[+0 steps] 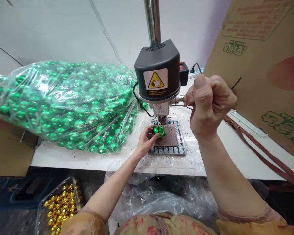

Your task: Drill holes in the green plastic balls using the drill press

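Observation:
A small bench drill press (158,71) with a black motor housing stands on the white table. Beneath its chuck, my left hand (147,140) pinches a shiny green faceted ball (158,131) against a brown board (171,134) on the slotted metal base (182,150). A dark spot shows on the ball's top, close under the thin bit; whether the bit touches it I cannot tell. My right hand (208,102) is closed around the feed handle (180,99) at the right side of the machine, and its fingers hide most of that handle.
A big clear plastic bag (68,104) full of green balls lies at left. Cardboard boxes (264,75) stand at right, near a brown strap (262,151). Below the table edge is a clear bin (41,205) with gold balls (61,207). Dark shavings litter the base and table.

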{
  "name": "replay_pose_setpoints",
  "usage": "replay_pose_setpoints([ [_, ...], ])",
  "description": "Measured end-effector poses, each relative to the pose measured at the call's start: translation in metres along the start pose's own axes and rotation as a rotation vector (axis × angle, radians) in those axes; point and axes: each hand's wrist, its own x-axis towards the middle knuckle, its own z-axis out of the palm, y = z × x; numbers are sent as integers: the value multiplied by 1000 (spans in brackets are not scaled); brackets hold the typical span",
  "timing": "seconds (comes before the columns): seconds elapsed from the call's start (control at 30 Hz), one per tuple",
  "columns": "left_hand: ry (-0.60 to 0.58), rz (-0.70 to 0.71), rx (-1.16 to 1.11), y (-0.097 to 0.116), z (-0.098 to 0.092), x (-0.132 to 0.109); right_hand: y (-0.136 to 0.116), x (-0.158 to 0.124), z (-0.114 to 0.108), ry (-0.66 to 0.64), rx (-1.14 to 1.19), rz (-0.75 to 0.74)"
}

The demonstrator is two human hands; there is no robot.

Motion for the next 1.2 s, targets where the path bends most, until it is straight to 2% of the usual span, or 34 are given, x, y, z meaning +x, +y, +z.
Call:
replay_pose_setpoints([
  [0.17,5,51,153,1,6,4,-2,1,1,-9,9,-26],
  [0.37,51,177,326,2,14,4,-1,1,0,-27,2,28],
  [0.47,79,187,369,1,22,4,-1,1,0,-17,-12,45],
  [0.67,61,174,323,-6,32,2,-3,3,2,-12,2,7],
  [0.8,51,183,287,-8,31,1,-2,2,3,3,-28,0],
  [1.0,50,187,281,-9,31,1,5,-10,2,55,20,-118],
  [1.2,43,197,282,-9,31,-1,7,-21,2,119,44,-146],
])
